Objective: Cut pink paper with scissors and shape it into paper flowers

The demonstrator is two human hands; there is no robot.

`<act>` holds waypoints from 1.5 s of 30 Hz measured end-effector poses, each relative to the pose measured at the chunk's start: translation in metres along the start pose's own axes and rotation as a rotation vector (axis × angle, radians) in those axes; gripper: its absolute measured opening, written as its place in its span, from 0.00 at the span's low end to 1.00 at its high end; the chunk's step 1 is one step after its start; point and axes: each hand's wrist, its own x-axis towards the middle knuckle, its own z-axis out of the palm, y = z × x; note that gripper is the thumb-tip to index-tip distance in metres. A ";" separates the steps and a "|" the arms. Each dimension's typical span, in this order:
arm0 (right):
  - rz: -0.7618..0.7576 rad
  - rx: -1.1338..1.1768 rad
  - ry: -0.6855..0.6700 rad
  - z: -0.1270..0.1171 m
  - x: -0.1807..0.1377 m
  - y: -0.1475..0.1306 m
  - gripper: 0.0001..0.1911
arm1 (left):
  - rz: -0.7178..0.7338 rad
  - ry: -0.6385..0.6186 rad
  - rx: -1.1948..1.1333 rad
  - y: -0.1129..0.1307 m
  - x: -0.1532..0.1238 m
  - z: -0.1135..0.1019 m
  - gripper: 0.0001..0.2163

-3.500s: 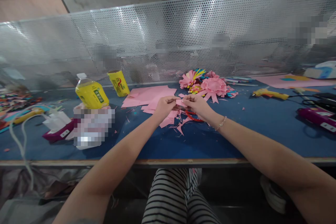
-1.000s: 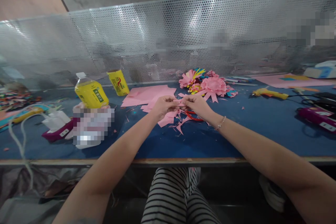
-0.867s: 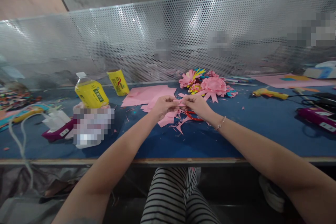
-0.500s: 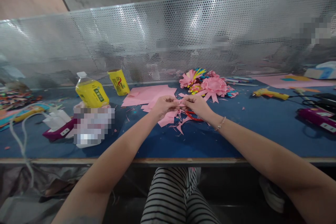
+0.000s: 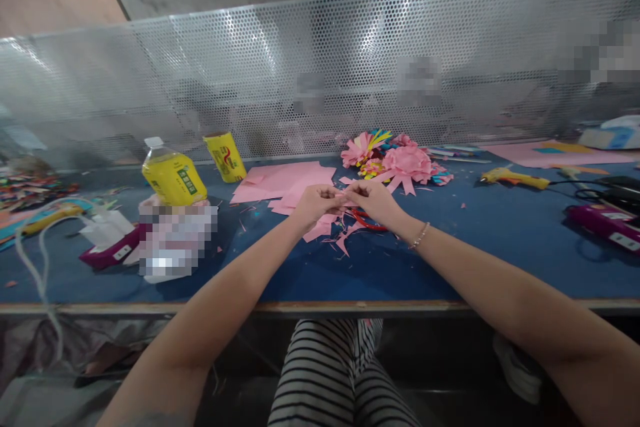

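My left hand [image 5: 320,205] and my right hand [image 5: 374,202] meet over the middle of the table, fingertips pinched together. Between them is a small piece of pink paper [image 5: 345,193], mostly hidden by the fingers. Beneath the hands lie pink paper scraps [image 5: 320,228] and the red handles of what look like scissors [image 5: 369,219]. Pink paper sheets [image 5: 287,178] spread out behind my left hand. Just beyond my right hand sit pink paper flowers [image 5: 407,161] with yellow and blue strips among them.
A yellow-filled bottle [image 5: 175,177] and a yellow packet [image 5: 225,157] stand at the left, near a purple power strip [image 5: 113,247] with white cords. At the right are a yellow glue gun [image 5: 515,179] and another purple power strip [image 5: 605,223]. A perforated metal screen [image 5: 335,53] runs along the back.
My left hand has shifted slightly to the right and turned a little, closer to the right hand. Less of the pink paper shows between the fingers. The right hand has barely moved.
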 end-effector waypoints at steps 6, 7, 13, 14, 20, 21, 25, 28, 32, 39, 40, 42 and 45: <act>-0.006 0.001 -0.027 -0.001 0.002 0.005 0.09 | -0.002 0.021 0.003 0.001 0.003 -0.004 0.12; -0.001 0.011 -0.037 -0.001 0.003 0.006 0.09 | 0.002 0.025 0.005 0.001 0.004 -0.006 0.12; 0.050 0.076 -0.065 -0.005 0.005 0.013 0.10 | 0.002 0.050 0.009 -0.004 0.008 -0.011 0.11; 0.059 0.075 -0.057 -0.006 0.006 0.015 0.10 | 0.002 0.055 0.007 -0.004 0.008 -0.012 0.11; 0.037 0.032 -0.027 -0.004 0.009 0.022 0.12 | -0.013 0.060 0.010 -0.006 0.007 -0.011 0.12; 0.017 0.018 -0.034 -0.003 0.008 0.022 0.12 | -0.018 0.057 0.019 -0.006 0.007 -0.010 0.11; -0.033 -0.083 -0.047 0.000 0.005 0.016 0.08 | -0.010 0.040 0.081 -0.006 0.005 -0.006 0.09; -0.033 -0.115 -0.062 0.000 0.003 0.012 0.09 | 0.047 0.039 0.164 -0.006 0.005 -0.006 0.08; -0.041 -0.144 -0.072 -0.001 0.003 0.010 0.09 | 0.140 0.036 0.274 -0.007 0.007 -0.008 0.07; 0.000 -0.130 -0.056 -0.006 0.006 0.014 0.09 | 0.127 0.093 0.374 -0.004 0.014 -0.024 0.07; 0.017 -0.121 -0.041 -0.009 0.007 0.016 0.09 | 0.130 0.109 0.380 -0.003 0.015 -0.028 0.07; 0.053 -0.089 -0.003 -0.013 0.008 0.021 0.09 | 0.104 0.134 0.361 -0.004 0.017 -0.036 0.07; 0.125 0.016 0.044 -0.016 0.009 0.026 0.09 | 0.021 0.081 0.287 -0.006 0.018 -0.039 0.10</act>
